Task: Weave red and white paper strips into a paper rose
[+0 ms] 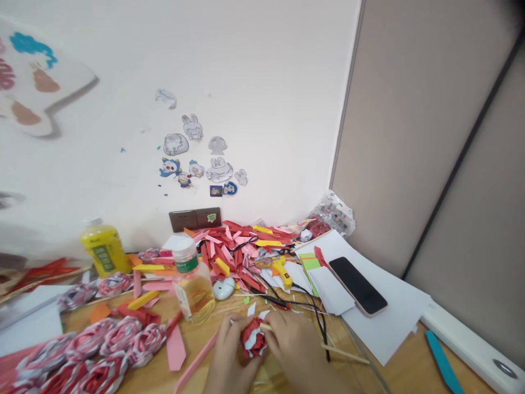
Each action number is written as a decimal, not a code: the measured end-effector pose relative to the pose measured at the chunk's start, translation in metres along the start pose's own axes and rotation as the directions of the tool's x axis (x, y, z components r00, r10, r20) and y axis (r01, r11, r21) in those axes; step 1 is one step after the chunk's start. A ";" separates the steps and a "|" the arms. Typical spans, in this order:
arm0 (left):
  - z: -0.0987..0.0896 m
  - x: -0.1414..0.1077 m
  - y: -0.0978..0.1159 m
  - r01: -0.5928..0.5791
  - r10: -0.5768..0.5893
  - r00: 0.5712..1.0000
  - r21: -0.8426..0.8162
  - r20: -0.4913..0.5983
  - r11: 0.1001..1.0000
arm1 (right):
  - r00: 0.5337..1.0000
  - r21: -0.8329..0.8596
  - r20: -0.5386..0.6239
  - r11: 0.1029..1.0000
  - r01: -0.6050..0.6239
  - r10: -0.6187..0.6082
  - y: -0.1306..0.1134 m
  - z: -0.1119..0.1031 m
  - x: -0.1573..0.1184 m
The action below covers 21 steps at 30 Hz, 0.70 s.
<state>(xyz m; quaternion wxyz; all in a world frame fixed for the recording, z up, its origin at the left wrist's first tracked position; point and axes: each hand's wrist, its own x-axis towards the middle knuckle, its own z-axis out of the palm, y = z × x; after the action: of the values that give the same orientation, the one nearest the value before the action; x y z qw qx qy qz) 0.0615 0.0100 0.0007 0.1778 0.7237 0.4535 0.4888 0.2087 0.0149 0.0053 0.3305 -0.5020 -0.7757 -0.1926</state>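
My left hand (230, 353) is closed round the side of a small red and white paper flower (255, 340), held low over the table. On the other side, my right hand (298, 346) grips a thin wooden stick (348, 354); its tip reaches the flower's edge, and its other end seems to stick out to the right of the hand. White paper scraps lie just beyond the flower. Close to my left hand are a pink paper strip (197, 362) and a jar of amber liquid (196, 298). My fingers hide part of the flower.
Folded red and pink strips (229, 246) are piled along the wall. A yellow glue gun (282, 272) with a black cable lies behind my hands. A phone (357, 285) rests on white paper at right. Twisted paper rosettes (123, 335) and a yellow bottle (104, 249) stand left.
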 end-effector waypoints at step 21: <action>0.001 0.000 -0.010 0.099 -0.095 0.995 -0.191 0.032 0.977 | 0.927 0.223 0.314 0.933 -0.281 0.204 0.011 -0.020 0.016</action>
<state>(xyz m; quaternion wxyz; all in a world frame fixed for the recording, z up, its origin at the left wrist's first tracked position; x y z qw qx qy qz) 0.0577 0.0160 -0.0068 0.2757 0.6855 0.4368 0.5131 0.2210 0.0176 0.0303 0.3002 -0.5686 -0.7653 0.0297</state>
